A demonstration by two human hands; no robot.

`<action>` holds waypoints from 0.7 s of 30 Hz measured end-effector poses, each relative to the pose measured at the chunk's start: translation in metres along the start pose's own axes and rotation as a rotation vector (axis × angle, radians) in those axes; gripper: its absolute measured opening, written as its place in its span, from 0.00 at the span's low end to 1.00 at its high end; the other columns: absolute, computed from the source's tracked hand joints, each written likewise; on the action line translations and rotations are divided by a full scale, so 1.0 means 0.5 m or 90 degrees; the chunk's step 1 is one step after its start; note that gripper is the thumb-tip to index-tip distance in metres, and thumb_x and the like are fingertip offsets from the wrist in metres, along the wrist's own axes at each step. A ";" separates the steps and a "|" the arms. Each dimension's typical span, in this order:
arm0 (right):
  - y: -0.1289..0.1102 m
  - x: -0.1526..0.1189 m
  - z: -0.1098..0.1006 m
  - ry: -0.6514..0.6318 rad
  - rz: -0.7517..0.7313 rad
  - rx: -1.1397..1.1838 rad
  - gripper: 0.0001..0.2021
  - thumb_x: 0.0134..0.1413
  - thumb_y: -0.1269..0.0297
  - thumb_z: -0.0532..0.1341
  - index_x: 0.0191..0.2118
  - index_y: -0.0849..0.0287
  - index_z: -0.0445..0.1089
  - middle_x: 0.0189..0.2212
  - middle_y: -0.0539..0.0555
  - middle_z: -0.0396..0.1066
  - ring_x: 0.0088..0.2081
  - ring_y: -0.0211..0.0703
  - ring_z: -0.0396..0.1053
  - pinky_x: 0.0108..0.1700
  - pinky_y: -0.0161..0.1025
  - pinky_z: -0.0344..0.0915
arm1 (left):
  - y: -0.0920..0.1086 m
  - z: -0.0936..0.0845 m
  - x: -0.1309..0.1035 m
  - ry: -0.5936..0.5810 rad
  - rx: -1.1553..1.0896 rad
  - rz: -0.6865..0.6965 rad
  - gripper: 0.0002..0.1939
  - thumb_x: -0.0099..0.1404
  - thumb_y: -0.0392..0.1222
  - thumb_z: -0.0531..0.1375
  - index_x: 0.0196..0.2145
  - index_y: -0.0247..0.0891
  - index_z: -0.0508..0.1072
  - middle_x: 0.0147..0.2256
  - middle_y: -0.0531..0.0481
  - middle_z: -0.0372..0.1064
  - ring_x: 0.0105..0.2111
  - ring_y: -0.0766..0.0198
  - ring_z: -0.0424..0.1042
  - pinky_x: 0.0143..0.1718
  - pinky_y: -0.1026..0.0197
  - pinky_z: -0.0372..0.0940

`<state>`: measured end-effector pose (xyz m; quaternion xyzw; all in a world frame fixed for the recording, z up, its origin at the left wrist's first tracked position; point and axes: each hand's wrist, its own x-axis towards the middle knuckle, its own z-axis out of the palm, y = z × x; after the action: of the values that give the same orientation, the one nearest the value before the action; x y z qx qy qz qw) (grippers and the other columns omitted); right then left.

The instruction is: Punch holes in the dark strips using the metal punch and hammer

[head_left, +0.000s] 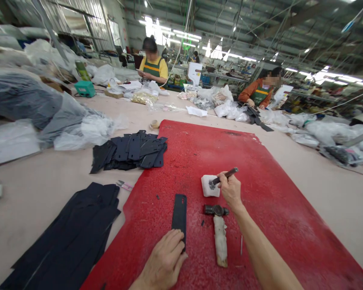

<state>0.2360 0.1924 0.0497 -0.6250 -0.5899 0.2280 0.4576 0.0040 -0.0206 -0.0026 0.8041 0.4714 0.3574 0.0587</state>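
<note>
A dark strip [179, 211] with small holes at its far end lies on the red mat [260, 193]. My left hand [166, 257] is closed over its near end, fingers on top and thumb along the edge. My right hand [230, 189] grips a metal punch [230, 173], tilted, its lower end against the scuffed face of a white, wax-like block [206, 186]. Just nearer to me lies a hammer [220, 237] with a pale wrapped handle, untouched. Beside it is a thin metal rod [241, 245].
Left of the mat are a heap of punched dark strips [134, 147], pink-handled snips [125, 185] and a stack of long dark pieces [69, 233]. Plastic-wrapped bundles [27, 96] line the left side. Two people [153, 66] [260, 94] sit across the table.
</note>
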 end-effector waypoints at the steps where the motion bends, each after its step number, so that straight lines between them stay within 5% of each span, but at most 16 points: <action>1: -0.006 -0.011 -0.004 0.015 0.011 0.036 0.17 0.56 0.50 0.56 0.35 0.60 0.72 0.18 0.49 0.69 0.22 0.41 0.68 0.29 0.36 0.62 | 0.000 0.000 0.000 -0.008 -0.005 -0.001 0.08 0.64 0.32 0.55 0.39 0.37 0.72 0.44 0.43 0.74 0.47 0.55 0.74 0.50 0.49 0.73; 7: -0.054 -0.052 -0.021 0.094 0.157 0.379 0.19 0.48 0.47 0.63 0.32 0.61 0.68 0.22 0.50 0.71 0.19 0.35 0.65 0.27 0.36 0.65 | -0.002 0.003 -0.002 -0.031 -0.021 0.007 0.07 0.64 0.32 0.56 0.39 0.36 0.73 0.45 0.42 0.73 0.48 0.53 0.73 0.51 0.47 0.72; 11: -0.074 -0.114 -0.032 0.050 0.229 0.444 0.23 0.41 0.43 0.66 0.30 0.60 0.66 0.22 0.50 0.71 0.16 0.33 0.60 0.21 0.35 0.61 | -0.001 0.006 -0.003 -0.043 -0.071 -0.006 0.07 0.64 0.32 0.57 0.39 0.37 0.73 0.45 0.43 0.73 0.49 0.53 0.72 0.53 0.47 0.69; 14: -0.086 -0.188 -0.041 -0.016 0.266 0.444 0.23 0.42 0.43 0.67 0.30 0.61 0.69 0.17 0.48 0.67 0.15 0.34 0.59 0.20 0.34 0.59 | 0.002 -0.013 0.003 -0.028 -0.180 -0.105 0.06 0.65 0.35 0.57 0.38 0.38 0.74 0.44 0.43 0.73 0.47 0.56 0.73 0.51 0.52 0.70; 17: -0.111 -0.255 -0.048 -0.154 0.205 0.286 0.21 0.51 0.45 0.63 0.27 0.61 0.70 0.15 0.47 0.64 0.17 0.34 0.58 0.21 0.34 0.56 | 0.009 -0.053 0.022 0.056 -0.270 -0.303 0.08 0.66 0.38 0.57 0.42 0.38 0.73 0.44 0.44 0.73 0.46 0.58 0.73 0.51 0.52 0.68; 21: -0.171 -0.312 -0.043 -0.311 -0.011 0.102 0.17 0.57 0.53 0.60 0.22 0.58 0.68 0.21 0.48 0.64 0.25 0.36 0.62 0.30 0.34 0.58 | 0.031 -0.105 0.064 -0.059 -0.418 -0.368 0.14 0.61 0.40 0.63 0.46 0.39 0.73 0.44 0.46 0.74 0.45 0.58 0.73 0.50 0.54 0.68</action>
<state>0.1773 0.0286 0.0922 -0.5082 -0.6680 0.4143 0.3518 -0.0086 -0.0162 0.0596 0.5930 0.5355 0.4208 0.4295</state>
